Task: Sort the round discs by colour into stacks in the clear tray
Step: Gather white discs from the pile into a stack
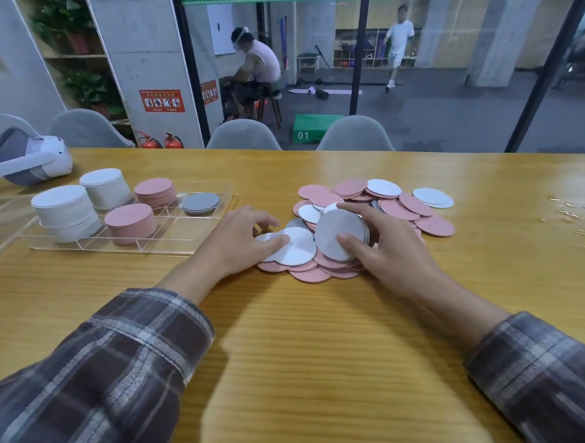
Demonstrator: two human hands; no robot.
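A loose pile of pink, white and grey discs point(400, 208) lies on the wooden table at centre. My right hand point(389, 250) grips a small stack of grey discs point(338, 232) tilted on edge above the pile, thumb in front and fingers over the top. My left hand point(239, 240) pinches a white disc point(298, 247) at the pile's near left edge. The clear tray point(181, 241) stands to the left, holding two white stacks point(64, 207), two pink stacks point(130, 221) and a low grey stack point(200, 202).
A white and grey headset point(30, 160) sits at the far left of the table. Small shiny scraps point(576, 212) are scattered at the right. Grey chairs point(243, 135) line the table's far edge. Bare wood stretches in front of the pile.
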